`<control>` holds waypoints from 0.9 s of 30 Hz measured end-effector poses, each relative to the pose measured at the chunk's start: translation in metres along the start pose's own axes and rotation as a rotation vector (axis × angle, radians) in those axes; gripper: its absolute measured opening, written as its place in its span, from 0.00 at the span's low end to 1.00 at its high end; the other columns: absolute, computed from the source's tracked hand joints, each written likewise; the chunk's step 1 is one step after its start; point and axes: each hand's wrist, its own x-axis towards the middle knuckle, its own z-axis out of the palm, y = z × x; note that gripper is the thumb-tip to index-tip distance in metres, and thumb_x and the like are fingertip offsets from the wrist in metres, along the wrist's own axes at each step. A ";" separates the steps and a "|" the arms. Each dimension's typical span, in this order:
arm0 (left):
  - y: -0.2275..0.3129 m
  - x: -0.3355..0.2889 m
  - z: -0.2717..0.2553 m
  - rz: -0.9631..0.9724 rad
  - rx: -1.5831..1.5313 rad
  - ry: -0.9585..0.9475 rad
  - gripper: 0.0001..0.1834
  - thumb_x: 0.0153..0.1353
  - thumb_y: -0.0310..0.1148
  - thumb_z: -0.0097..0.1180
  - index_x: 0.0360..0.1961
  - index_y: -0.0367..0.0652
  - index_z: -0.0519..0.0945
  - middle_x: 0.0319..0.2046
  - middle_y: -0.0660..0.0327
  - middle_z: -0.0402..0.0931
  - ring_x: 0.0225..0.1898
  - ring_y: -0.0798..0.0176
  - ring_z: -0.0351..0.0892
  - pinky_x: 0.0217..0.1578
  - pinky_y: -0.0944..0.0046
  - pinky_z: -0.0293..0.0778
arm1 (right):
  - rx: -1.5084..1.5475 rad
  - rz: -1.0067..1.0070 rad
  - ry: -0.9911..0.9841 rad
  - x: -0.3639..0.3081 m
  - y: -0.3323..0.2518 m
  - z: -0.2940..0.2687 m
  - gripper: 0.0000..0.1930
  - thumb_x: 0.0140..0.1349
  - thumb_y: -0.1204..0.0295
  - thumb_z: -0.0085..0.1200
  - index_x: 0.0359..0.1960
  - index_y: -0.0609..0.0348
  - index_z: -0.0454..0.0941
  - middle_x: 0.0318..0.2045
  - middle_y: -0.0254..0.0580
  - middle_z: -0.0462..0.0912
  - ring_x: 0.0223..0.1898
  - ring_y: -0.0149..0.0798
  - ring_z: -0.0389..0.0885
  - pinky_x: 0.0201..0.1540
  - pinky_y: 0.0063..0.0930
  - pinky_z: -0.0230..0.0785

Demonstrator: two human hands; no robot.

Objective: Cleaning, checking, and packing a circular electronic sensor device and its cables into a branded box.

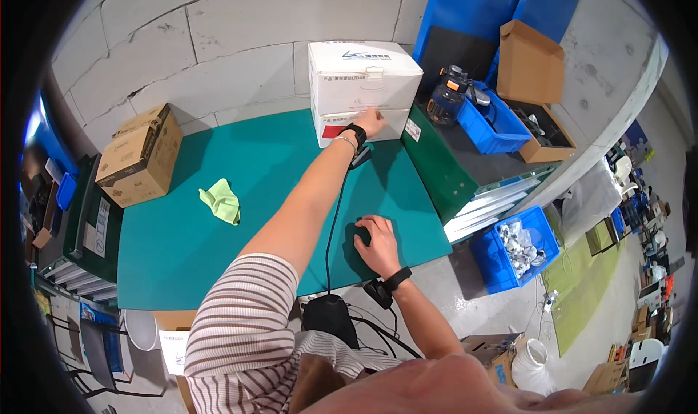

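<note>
Two white cardboard boxes [367, 86] are stacked against the wall at the back of the green table. My left arm stretches forward, and my left hand [371, 122] touches the lower box's front near the seam between them. One finger points up, apart from the others; nothing shows in that hand. Near the front right of the table, my right hand [379, 247] curves around a small black object [361, 233], mostly covered by the fingers. Both wrists wear black straps with a dark device; a black cable runs from the left one toward my body.
A light green cloth [220, 201] lies left of centre on the table [174, 268]. A brown carton [142, 156] stands at the back left. To the right, a green cabinet [451, 174] holds a black bottle [446, 95], a blue bin [498, 126] and an opened brown box [545, 134].
</note>
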 end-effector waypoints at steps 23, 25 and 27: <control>-0.035 -0.258 -0.166 -0.237 0.431 0.032 0.17 0.50 0.44 0.59 0.43 0.60 0.81 0.46 0.64 0.77 0.54 0.55 0.72 0.49 0.43 0.66 | -0.055 -0.080 -0.041 0.003 0.017 0.005 0.11 0.51 0.74 0.59 0.37 0.57 0.78 0.44 0.45 0.77 0.48 0.50 0.71 0.52 0.41 0.64; -0.083 -0.292 -0.208 -0.456 0.538 0.257 0.20 0.49 0.39 0.61 0.47 0.63 0.79 0.50 0.60 0.74 0.52 0.52 0.72 0.49 0.43 0.65 | -0.087 -0.083 -0.061 0.004 0.012 0.006 0.11 0.51 0.74 0.59 0.38 0.57 0.77 0.45 0.44 0.76 0.49 0.50 0.71 0.53 0.41 0.64; -0.120 -0.316 -0.222 -0.633 0.646 0.271 0.21 0.50 0.36 0.61 0.49 0.63 0.78 0.52 0.59 0.72 0.53 0.54 0.71 0.52 0.40 0.60 | -0.079 -0.107 -0.076 0.002 0.018 0.005 0.12 0.52 0.74 0.59 0.39 0.57 0.77 0.46 0.44 0.76 0.49 0.50 0.71 0.54 0.41 0.63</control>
